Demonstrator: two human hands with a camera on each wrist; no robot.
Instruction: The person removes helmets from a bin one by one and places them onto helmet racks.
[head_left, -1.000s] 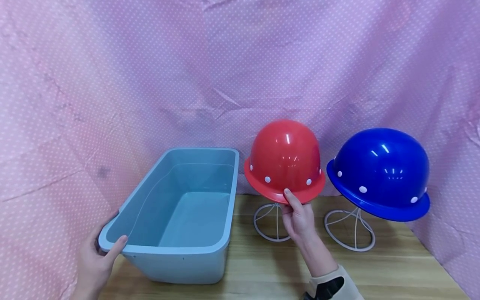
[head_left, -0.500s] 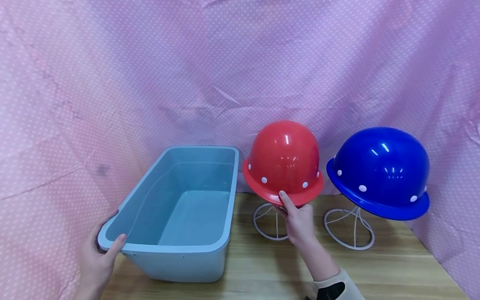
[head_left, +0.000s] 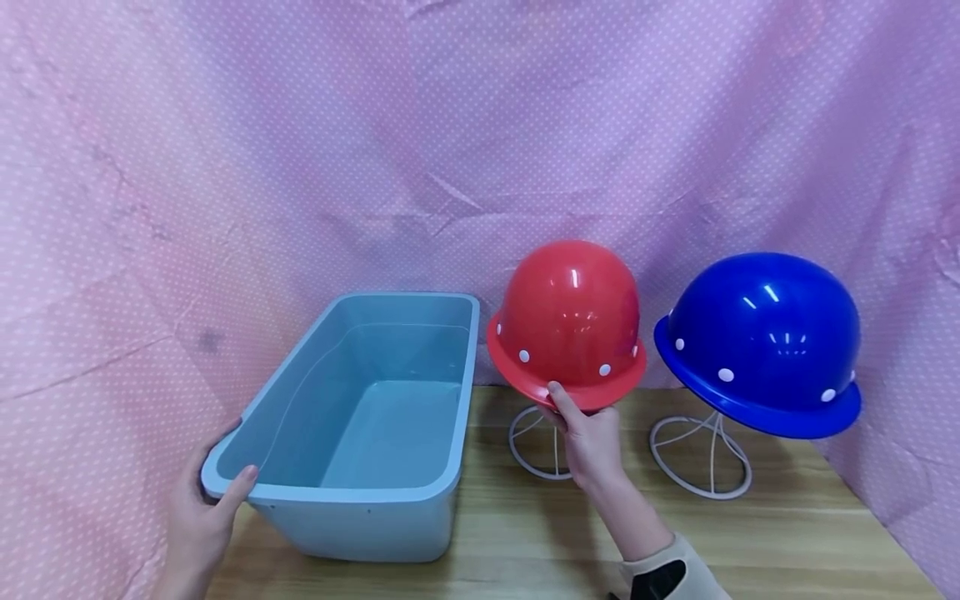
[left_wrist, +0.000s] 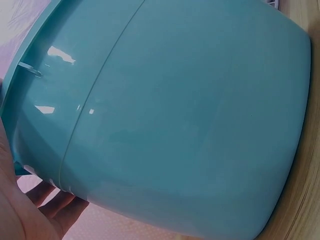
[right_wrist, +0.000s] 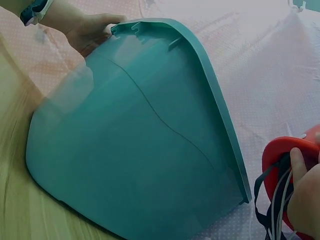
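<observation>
A light blue plastic tub (head_left: 360, 529) stands on the left of the table. My left hand (head_left: 197, 521) grips its near left corner, thumb over the rim and fingers outside; in the left wrist view several fingers (left_wrist: 62, 207) show below the tub wall (left_wrist: 190, 115). To the right, my right hand (head_left: 596, 450) holds the front brim of a red hard hat (head_left: 568, 308), thumb on top. The hat sits over a white wire stand (head_left: 553, 477); whether it rests on it is hidden. Dark straps (right_wrist: 261, 200) hang beneath the hat in the right wrist view.
A blue hard hat (head_left: 765, 333) sits tilted on another white wire stand (head_left: 711, 497) at the right, close to the red one. All stand on a wooden table (head_left: 525, 550). Pink dotted cloth (head_left: 480, 125) hangs behind and at both sides.
My right hand has shifted slightly left at the brim, and the red hard hat has turned a little the same way. My left hand keeps its grip on the tub.
</observation>
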